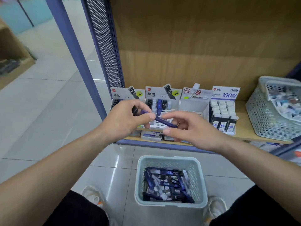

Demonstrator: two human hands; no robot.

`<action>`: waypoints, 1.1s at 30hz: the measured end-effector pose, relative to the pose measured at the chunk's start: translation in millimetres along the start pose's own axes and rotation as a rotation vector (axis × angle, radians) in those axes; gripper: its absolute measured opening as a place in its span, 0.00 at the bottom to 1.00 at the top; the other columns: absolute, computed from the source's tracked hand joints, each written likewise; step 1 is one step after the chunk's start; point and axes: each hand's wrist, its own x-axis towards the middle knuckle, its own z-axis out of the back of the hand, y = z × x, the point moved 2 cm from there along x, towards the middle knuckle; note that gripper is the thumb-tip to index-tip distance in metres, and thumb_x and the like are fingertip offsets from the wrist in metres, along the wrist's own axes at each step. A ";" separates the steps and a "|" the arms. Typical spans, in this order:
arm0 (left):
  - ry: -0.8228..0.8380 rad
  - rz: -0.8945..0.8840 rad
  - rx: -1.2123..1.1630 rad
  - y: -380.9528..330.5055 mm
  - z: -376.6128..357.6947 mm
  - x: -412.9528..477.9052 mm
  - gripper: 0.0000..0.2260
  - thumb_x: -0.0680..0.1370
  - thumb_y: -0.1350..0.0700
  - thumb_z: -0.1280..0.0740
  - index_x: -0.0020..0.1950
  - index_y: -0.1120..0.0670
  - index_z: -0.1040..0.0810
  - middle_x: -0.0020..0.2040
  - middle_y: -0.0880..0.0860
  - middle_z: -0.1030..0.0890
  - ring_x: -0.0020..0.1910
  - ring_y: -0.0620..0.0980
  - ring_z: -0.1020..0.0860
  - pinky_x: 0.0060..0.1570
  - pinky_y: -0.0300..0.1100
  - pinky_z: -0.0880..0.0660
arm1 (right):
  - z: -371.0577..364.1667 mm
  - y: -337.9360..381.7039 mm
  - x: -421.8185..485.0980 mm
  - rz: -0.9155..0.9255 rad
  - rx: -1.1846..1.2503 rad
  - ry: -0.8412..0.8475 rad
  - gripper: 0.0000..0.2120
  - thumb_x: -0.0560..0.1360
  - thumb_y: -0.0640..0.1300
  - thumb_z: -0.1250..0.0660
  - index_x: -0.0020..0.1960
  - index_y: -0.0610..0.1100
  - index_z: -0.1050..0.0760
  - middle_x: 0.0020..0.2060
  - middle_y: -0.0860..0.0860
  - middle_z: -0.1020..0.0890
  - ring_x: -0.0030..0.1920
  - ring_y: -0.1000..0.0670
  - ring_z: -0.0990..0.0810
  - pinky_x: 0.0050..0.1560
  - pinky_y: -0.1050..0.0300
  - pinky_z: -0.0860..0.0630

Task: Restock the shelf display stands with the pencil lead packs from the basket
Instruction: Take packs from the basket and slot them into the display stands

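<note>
Two bare hands up at frame centre, in front of four white cardboard display stands (164, 97) on a light wooden shelf (244, 128). Left hand (128, 119) palm-down, thumb and fingers pinching the upper end of a slim dark blue pencil lead pack (162, 120), a small black pack (134, 110) tucked under the same fingers. Right hand (193, 131) loosely curled at the blue pack's lower right end, index tip on it; real grip there impossible to tell. Lower parts of the two left stands hidden behind the hands. More blue and black packs (167, 185) heaped in a pale green plastic mesh basket (171, 158) on the floor, bottom centre. Grey mesh basket (260, 115) cut off at the right edge, contents blurred. Legible: "HB 0.7" and "黑晶" on the two left header cards, "100" on the rightmost.
</note>
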 end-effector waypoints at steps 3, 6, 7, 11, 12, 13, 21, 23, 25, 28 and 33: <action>-0.041 0.019 -0.005 11.6 -9.9 5.9 0.07 0.76 0.47 0.26 0.44 0.50 0.19 0.33 0.50 0.15 0.23 0.37 0.30 0.26 0.30 0.33 | -9.4 -6.6 14.0 0.030 -0.069 -0.003 0.03 0.76 0.47 0.27 0.49 0.50 0.19 0.38 0.46 0.16 0.38 0.40 0.17 0.47 0.39 0.21; -0.079 0.054 -0.045 28.1 -16.1 14.1 0.10 0.76 0.48 0.25 0.42 0.53 0.20 0.29 0.51 0.18 0.23 0.38 0.29 0.25 0.28 0.34 | -23.8 -19.7 30.5 0.025 -0.119 0.083 0.05 0.80 0.45 0.32 0.45 0.49 0.20 0.39 0.52 0.13 0.38 0.52 0.16 0.48 0.46 0.19; -0.093 0.065 -0.040 34.6 -15.3 16.9 0.09 0.75 0.48 0.25 0.42 0.52 0.20 0.29 0.51 0.19 0.24 0.38 0.28 0.27 0.28 0.33 | -26.3 -24.3 36.0 0.014 -0.120 0.110 0.05 0.81 0.45 0.34 0.46 0.50 0.21 0.40 0.54 0.13 0.37 0.55 0.17 0.48 0.49 0.20; -0.093 0.208 0.037 62.2 -2.0 25.3 0.09 0.74 0.46 0.24 0.48 0.47 0.21 0.30 0.46 0.26 0.24 0.40 0.31 0.24 0.32 0.35 | -23.0 -39.9 54.5 -0.087 0.047 0.154 0.07 0.81 0.39 0.35 0.57 0.47 0.25 0.43 0.48 0.13 0.36 0.55 0.21 0.46 0.52 0.22; -0.086 0.254 0.022 68.4 0.9 27.8 0.08 0.75 0.47 0.24 0.48 0.47 0.21 0.30 0.46 0.27 0.23 0.41 0.32 0.23 0.32 0.36 | -19.7 -43.1 59.6 -0.102 0.084 0.134 0.10 0.81 0.37 0.34 0.60 0.46 0.26 0.45 0.46 0.13 0.37 0.54 0.20 0.45 0.49 0.21; -0.086 0.294 0.002 73.6 3.3 30.8 0.06 0.76 0.49 0.25 0.49 0.46 0.21 0.31 0.46 0.27 0.22 0.41 0.33 0.23 0.33 0.35 | -16.1 -46.0 65.3 -0.113 0.123 0.108 0.14 0.80 0.35 0.34 0.63 0.47 0.28 0.46 0.45 0.14 0.38 0.53 0.19 0.45 0.47 0.20; 0.027 0.372 -0.091 83.6 1.2 56.5 0.13 0.82 0.65 0.39 0.59 0.47 0.28 0.43 0.47 0.15 0.32 0.47 0.22 0.37 0.38 0.25 | 28.1 -93.3 120.2 -0.168 0.073 -0.078 0.23 0.75 0.35 0.27 0.62 0.57 0.27 0.42 0.51 0.20 0.33 0.50 0.17 0.34 0.54 0.19; 0.076 0.356 -0.071 82.8 -1.2 60.9 0.11 0.84 0.64 0.42 0.60 0.48 0.30 0.46 0.48 0.14 0.37 0.49 0.16 0.35 0.33 0.24 | 40.2 -111.2 136.9 -0.172 -0.003 -0.152 0.14 0.77 0.37 0.29 0.55 0.52 0.27 0.38 0.52 0.21 0.31 0.52 0.19 0.34 0.49 0.17; 0.123 0.371 -0.061 83.1 -2.2 65.1 0.09 0.84 0.63 0.41 0.59 0.48 0.29 0.48 0.48 0.14 0.42 0.50 0.14 0.37 0.36 0.23 | 47.5 -129.6 151.3 -0.192 -0.097 -0.183 0.09 0.78 0.39 0.30 0.50 0.50 0.28 0.34 0.50 0.20 0.31 0.51 0.20 0.37 0.43 0.17; 0.157 0.359 -0.003 84.5 -0.9 72.4 0.06 0.84 0.59 0.37 0.57 0.49 0.24 0.51 0.48 0.14 0.46 0.46 0.14 0.46 0.40 0.19 | 49.3 -152.0 167.9 -0.226 -0.229 -0.184 0.08 0.78 0.41 0.31 0.46 0.49 0.30 0.34 0.44 0.18 0.32 0.47 0.21 0.44 0.40 0.20; 0.081 0.361 -0.091 89.2 0.9 79.6 0.05 0.82 0.61 0.33 0.51 0.51 0.20 0.48 0.48 0.13 0.45 0.42 0.14 0.39 0.30 0.22 | 45.4 -168.7 185.2 -0.210 -0.244 -0.236 0.09 0.76 0.39 0.28 0.44 0.49 0.28 0.37 0.45 0.19 0.36 0.45 0.19 0.45 0.44 0.20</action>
